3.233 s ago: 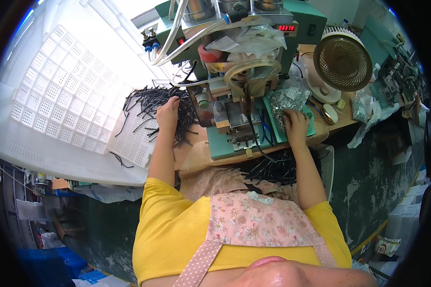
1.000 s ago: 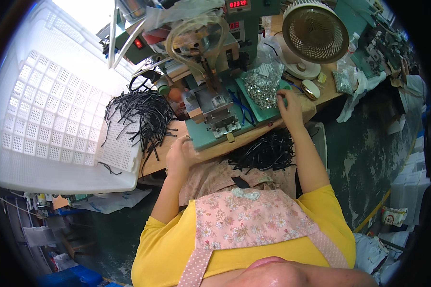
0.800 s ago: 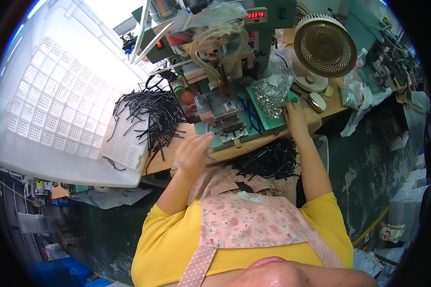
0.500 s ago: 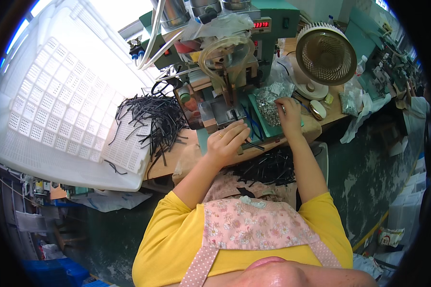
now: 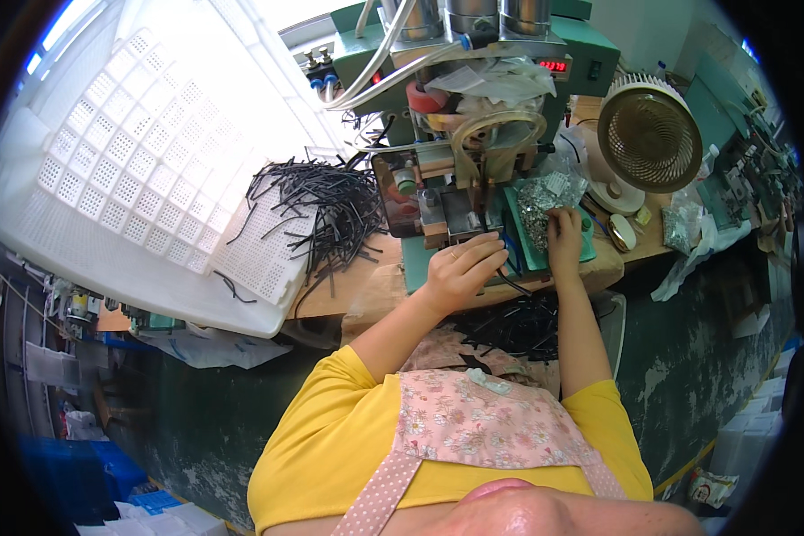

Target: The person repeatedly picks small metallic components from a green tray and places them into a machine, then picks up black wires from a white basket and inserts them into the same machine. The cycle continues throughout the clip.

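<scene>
My left hand [image 5: 466, 268] is at the front of a bench machine [image 5: 481, 147], its fingers together over a thin black strip [image 5: 512, 283]. One end of the strip sticks out to the right beneath the fingers, and the rest is mostly hidden by the hand. Farther right, my right hand [image 5: 564, 237] has its fingers bent at the edge of a heap of small silvery metal parts [image 5: 536, 201]. That heap lies with a clear plastic bag in a green tray [image 5: 534, 259]. Whatever is between the right fingertips is too small to make out.
Many black strips [image 5: 330, 205] are piled left of the machine beside a large white perforated crate [image 5: 143, 161]. A round fan [image 5: 649, 138] stands at the back right, near a small white and gold object [image 5: 623, 233]. More black strips [image 5: 523, 329] lie below the bench edge.
The whole view has shifted, so the bench appears farther right and lower. My right hand's fingertips have lowered toward the metal parts; my left hand remains at the machine with the black strip.
</scene>
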Demonstrator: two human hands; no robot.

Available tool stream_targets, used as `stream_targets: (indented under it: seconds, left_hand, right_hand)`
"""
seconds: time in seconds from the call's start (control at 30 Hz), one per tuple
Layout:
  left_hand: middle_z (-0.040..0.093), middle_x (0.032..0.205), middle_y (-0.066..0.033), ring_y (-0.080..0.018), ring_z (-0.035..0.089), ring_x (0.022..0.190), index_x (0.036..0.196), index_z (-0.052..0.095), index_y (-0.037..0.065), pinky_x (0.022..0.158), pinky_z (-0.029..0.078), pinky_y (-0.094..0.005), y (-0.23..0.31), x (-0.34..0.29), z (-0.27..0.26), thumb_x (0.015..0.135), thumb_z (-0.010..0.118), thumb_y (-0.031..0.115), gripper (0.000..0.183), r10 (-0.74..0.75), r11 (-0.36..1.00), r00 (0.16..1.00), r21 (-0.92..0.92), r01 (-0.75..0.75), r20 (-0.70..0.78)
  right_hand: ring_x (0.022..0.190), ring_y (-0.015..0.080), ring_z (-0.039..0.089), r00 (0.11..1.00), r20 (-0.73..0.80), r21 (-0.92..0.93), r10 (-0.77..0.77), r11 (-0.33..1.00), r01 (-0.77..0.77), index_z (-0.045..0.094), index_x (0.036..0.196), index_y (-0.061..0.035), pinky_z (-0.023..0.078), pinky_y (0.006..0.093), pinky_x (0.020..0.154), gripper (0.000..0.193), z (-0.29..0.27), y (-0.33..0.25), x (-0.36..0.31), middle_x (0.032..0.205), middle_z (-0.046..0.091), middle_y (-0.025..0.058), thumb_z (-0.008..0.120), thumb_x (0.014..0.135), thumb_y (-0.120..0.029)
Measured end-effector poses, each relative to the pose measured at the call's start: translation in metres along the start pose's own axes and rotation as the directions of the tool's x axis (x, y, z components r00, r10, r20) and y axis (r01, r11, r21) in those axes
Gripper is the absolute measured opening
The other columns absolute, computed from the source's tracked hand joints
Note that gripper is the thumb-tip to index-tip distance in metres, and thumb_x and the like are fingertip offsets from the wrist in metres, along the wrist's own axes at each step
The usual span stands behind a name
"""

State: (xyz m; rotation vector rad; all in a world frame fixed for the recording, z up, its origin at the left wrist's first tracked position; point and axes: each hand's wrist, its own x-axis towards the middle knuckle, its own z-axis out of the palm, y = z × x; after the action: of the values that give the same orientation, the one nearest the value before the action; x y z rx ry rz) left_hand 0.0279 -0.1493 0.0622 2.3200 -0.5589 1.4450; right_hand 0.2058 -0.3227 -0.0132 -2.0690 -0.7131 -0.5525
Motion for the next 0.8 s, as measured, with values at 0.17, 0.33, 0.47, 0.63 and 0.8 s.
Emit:
stream_targets:
  seconds: [0.17, 0.33, 0.47, 0.63, 0.8]
  left_hand:
    - [0.060, 0.112, -0.0085, -0.0273, 0.056, 0.105, 0.113, 0.059, 0.010, 0.097, 0.040, -0.0453, -0.060, -0.041, -0.032, 0.076, 0.068, 0.006, 0.038, -0.075, 0.980, 0.989, 0.173, 0.096, -0.126]
    - [0.062, 0.103, -0.0105, -0.0277, 0.058, 0.099, 0.101, 0.062, 0.008, 0.084, 0.042, -0.0400, -0.195, -0.088, -0.067, 0.084, 0.065, 0.022, 0.023, -0.650, 0.593, 0.759, 0.598, 0.539, -0.039]
    - [0.056, 0.093, -0.0058, -0.0244, 0.053, 0.095, 0.088, 0.062, 0.012, 0.086, 0.038, -0.0390, -0.229, -0.105, -0.063, 0.079, 0.068, 0.027, 0.019, -0.674, 0.456, 0.733, 0.831, 0.319, 0.089]
    - [0.065, 0.079, -0.0041, -0.0246, 0.063, 0.078, 0.091, 0.067, 0.014, 0.073, 0.045, -0.0374, -0.207, -0.085, -0.073, 0.087, 0.062, 0.028, 0.015, -0.658, 0.508, 0.744, 0.662, 0.551, -0.115]
    - [0.068, 0.076, -0.0059, -0.0232, 0.065, 0.068, 0.106, 0.064, 0.012, 0.060, 0.049, -0.0343, -0.172, -0.065, -0.095, 0.095, 0.054, 0.029, 0.023, -0.835, 0.483, 0.525, 0.240, 0.842, -0.164]
  right_hand:
    - [0.100, 0.0292, 0.059, 0.999, -0.029, -0.002, 0.041, 0.999, -0.041, 0.063, 0.106, -0.0028, 0.049, 0.0333, 0.081, 0.017, 0.001, 0.006, -0.004, 0.119, 0.054, 0.0144, 0.060, 0.090, -0.004]
    - [0.094, 0.0273, 0.060, 1.000, -0.004, -0.015, 0.029, 0.999, -0.029, 0.063, 0.101, -0.0070, 0.042, 0.0386, 0.085, 0.012, 0.001, 0.007, -0.002, 0.111, 0.059, 0.0101, 0.061, 0.089, -0.007]
    - [0.084, 0.0238, 0.059, 0.998, -0.002, -0.052, -0.055, 0.997, 0.055, 0.062, 0.096, -0.0095, 0.035, 0.0370, 0.082, 0.008, -0.003, 0.006, 0.002, 0.097, 0.063, 0.0050, 0.060, 0.089, -0.008]
    - [0.082, 0.0242, 0.059, 0.998, -0.001, -0.073, -0.055, 0.996, 0.055, 0.060, 0.096, -0.0084, 0.035, 0.0376, 0.080, 0.006, -0.003, 0.003, 0.002, 0.091, 0.063, 0.0054, 0.058, 0.090, -0.007]
    - [0.080, 0.0255, 0.058, 1.000, 0.009, -0.115, 0.016, 0.993, -0.015, 0.060, 0.096, -0.0069, 0.035, 0.0381, 0.084, 0.006, -0.001, 0.006, 0.000, 0.091, 0.063, 0.0078, 0.059, 0.090, -0.007]
